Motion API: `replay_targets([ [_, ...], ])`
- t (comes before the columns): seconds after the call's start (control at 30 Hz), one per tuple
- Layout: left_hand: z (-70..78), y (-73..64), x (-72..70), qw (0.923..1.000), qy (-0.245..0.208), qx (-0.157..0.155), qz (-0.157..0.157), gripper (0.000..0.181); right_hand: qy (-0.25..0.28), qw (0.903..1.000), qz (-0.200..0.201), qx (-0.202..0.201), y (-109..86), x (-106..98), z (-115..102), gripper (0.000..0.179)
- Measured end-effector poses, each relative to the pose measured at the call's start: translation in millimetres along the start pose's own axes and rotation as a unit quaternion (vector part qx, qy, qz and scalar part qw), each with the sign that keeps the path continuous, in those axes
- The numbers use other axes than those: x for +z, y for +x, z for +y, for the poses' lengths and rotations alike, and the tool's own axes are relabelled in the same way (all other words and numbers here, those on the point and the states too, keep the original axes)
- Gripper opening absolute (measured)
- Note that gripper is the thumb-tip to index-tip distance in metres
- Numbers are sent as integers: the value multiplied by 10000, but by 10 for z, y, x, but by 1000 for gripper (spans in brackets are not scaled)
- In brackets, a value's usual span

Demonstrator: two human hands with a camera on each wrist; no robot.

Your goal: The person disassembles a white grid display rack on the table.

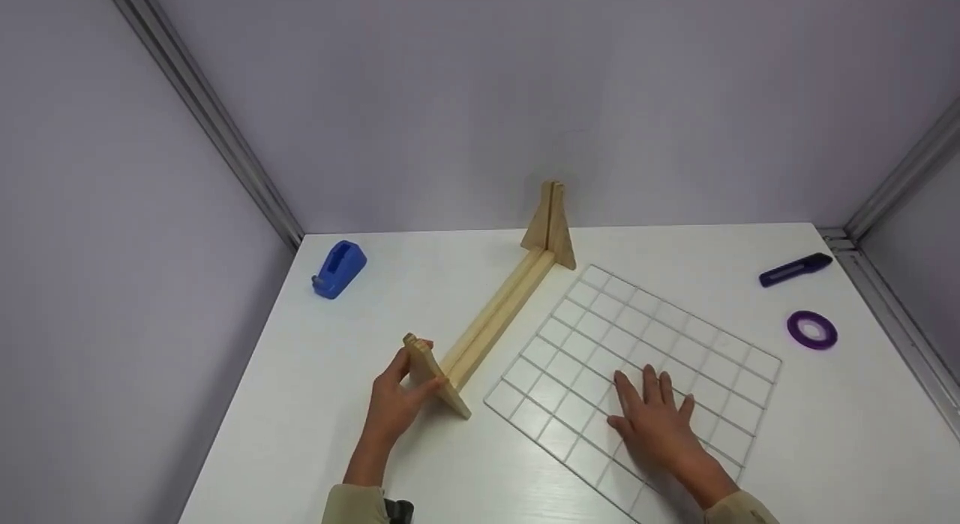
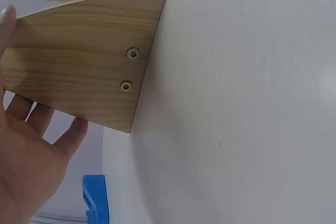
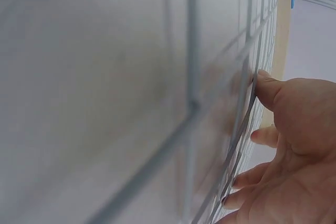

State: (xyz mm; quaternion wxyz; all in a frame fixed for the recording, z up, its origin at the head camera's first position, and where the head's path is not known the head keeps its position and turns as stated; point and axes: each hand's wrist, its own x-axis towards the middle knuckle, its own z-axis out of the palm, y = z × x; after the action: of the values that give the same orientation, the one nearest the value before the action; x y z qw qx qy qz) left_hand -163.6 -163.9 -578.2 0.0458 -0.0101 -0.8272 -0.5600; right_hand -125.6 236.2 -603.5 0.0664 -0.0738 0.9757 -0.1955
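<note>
A wooden stand [image 1: 499, 314] runs diagonally over the white table, with two parallel rails between upright tapered end pieces. My left hand [image 1: 396, 400] grips its near end piece [image 1: 435, 377], thumb on one edge and fingers on the other. In the left wrist view two bolt heads show on that end piece [image 2: 89, 51]. To the right of the stand lies a wire grid panel [image 1: 637, 374], flat on the table. My right hand [image 1: 656, 426] rests on the grid with its fingers spread. In the right wrist view its fingertips touch the wires.
A blue tape dispenser [image 1: 340, 269] stands at the back left of the table. At the right are a dark utility knife [image 1: 796, 269] and a purple roll of tape [image 1: 812, 329]. Pale walls [image 1: 465, 103] enclose the table behind and at both sides.
</note>
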Motion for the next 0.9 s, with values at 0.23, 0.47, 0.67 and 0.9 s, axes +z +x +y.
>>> replay_targets([
  [0.23, 12, -83, 66, 9996, 105, 79, 233, 65, 56, 9997, -134, -220, 4, -49, 39, 65],
  [0.47, -3, -182, 129, 9979, 289, 200, 548, 71, 57, 9988, -207, -448, 27, -92, 88, 63],
  [0.67, 14, -228, 180, 9971, 337, 245, 639, 79, -28, 9979, -314, -567, 82, -147, 139, 61],
  [0.9, 23, -291, 225, 9952, 472, 155, 839, 87, 96, 9956, -558, -740, 137, -191, 213, 61],
])
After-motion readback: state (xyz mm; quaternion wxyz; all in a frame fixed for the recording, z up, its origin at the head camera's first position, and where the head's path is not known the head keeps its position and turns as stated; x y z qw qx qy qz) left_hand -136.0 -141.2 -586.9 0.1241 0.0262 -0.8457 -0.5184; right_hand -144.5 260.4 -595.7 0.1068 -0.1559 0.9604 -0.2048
